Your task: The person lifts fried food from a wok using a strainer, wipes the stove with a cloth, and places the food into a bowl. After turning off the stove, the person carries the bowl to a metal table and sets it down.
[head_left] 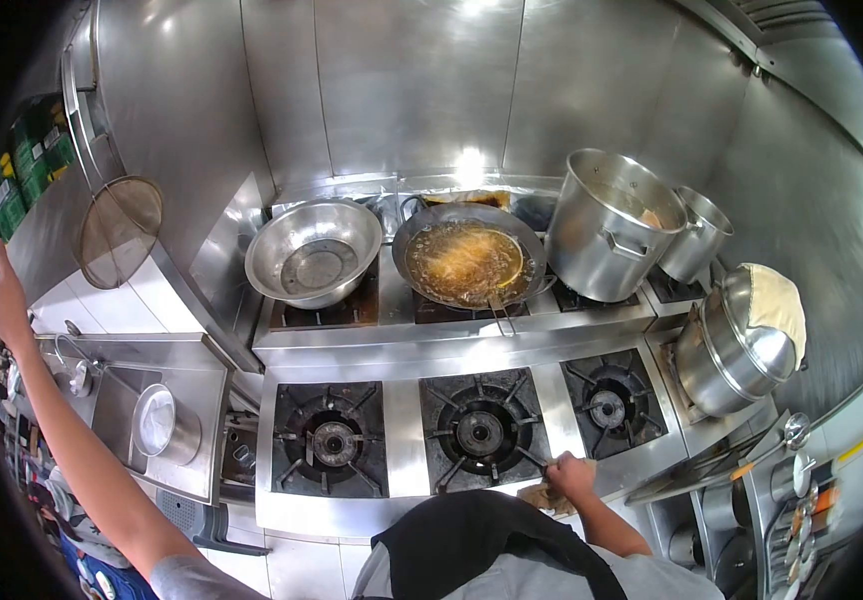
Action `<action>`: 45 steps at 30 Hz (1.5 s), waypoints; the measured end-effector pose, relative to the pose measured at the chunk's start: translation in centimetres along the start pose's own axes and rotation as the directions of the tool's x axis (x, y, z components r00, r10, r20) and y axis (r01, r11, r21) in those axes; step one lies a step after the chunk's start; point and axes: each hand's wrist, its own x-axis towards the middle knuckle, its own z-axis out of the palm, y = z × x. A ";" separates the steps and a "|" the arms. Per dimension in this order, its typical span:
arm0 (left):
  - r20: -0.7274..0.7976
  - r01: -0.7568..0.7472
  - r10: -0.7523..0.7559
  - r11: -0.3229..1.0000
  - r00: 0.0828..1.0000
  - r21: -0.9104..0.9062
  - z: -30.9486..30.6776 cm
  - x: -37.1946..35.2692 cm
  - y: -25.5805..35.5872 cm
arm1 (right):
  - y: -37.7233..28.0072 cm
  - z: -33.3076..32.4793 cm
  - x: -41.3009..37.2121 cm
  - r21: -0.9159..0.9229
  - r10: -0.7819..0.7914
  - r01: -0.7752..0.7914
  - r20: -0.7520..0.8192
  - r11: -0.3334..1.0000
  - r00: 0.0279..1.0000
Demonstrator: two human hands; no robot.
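Observation:
My left hand [4, 292] is stretched out at the far left, its fingers partly apart, close to stacked green packages [34, 158]; I see nothing held in it. A large mesh strainer [122, 232] hangs on the wall to its right. Down at the stove's front edge, my right hand [572, 477] is closed on what looks like a brown cloth [546, 498]. On the back row, a black wok [537, 245] holds bubbling oil with pale golden food [470, 252] frying in it. A thin metal handle [502, 315] sticks out over the wok's near rim.
Left of the wok is a wide metal bowl [274, 232]; right of it stand tall stockpots [602, 240]. A lidded steel pot with a cloth [780, 305] sits farther right. Front burners [480, 432] lie before me, a sink with a metal pot [184, 430] at left, hanging ladles [797, 432] at right.

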 end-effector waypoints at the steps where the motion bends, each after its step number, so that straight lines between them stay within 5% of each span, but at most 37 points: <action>1: 0.001 -0.001 0.001 1.000 1.000 0.000 0.2 0.1 -0.6 | 0.1 0.0 0.0 0.000 0.001 -0.001 0.002 1.000 1.000; 4: 0.010 -0.188 0.190 0.957 0.982 0.220 0.2 0.1 -0.7 | 0.1 0.1 -0.1 0.000 -0.016 0.016 -0.008 1.000 1.000; 6: -0.008 0.067 -0.067 0.998 0.998 -0.004 0.0 0.1 0.3 | 0.1 0.1 0.0 -0.020 -0.001 0.001 -0.013 1.000 1.000; 10: -0.041 0.077 -0.085 0.984 0.996 -0.160 0.2 0.1 0.0 | 0.4 0.7 0.3 -0.016 0.006 -0.006 -0.011 1.000 1.000; 12: -0.145 -0.283 0.280 0.959 0.949 -0.001 1.5 0.8 -2.3 | 0.4 0.6 0.4 -0.006 0.014 -0.014 0.002 1.000 1.000; 13: -0.143 -0.280 0.277 0.960 0.950 0.003 1.8 0.8 -2.6 | 0.3 0.4 0.4 -0.010 0.009 -0.009 0.001 1.000 1.000; 16: -0.062 -0.075 0.063 0.973 0.996 -0.220 1.3 0.5 -1.5 | 0.2 0.2 0.3 0.011 0.015 -0.015 0.037 1.000 0.999; 22: -0.191 -0.101 0.125 0.987 0.974 0.128 1.4 0.5 -1.2 | 0.4 0.6 0.3 0.010 -0.005 0.005 0.006 1.000 1.000; 25: -0.044 -0.022 0.029 0.985 0.999 0.170 -0.1 0.7 -0.5 | 0.3 0.6 0.5 -0.012 -0.042 0.042 0.002 0.999 0.999; 34: -0.183 0.077 -0.079 0.997 0.980 -0.017 -4.2 -1.2 5.7 | 0.9 1.1 0.6 0.033 -0.146 0.148 -0.077 0.988 0.986; 39: -0.049 0.207 -0.218 0.964 0.975 -0.168 -5.9 -1.7 7.6 | 0.2 -0.4 2.2 0.047 -0.223 0.219 0.128 0.975 0.966; 41: -0.050 0.230 -0.242 0.957 0.969 -0.177 -6.2 -1.8 8.1 | 0.3 -0.4 4.0 0.025 -0.142 0.140 0.140 0.990 0.980; 43: -0.050 0.247 -0.261 0.951 0.964 -0.188 -6.5 -1.9 8.3 | -0.1 -0.9 5.6 0.174 -0.257 0.245 0.047 0.954 0.965; 45: -0.041 0.256 -0.267 0.949 0.963 -0.186 -6.6 -1.9 8.5 | -4.8 -5.6 5.2 0.749 -0.136 -0.091 0.236 0.657 0.962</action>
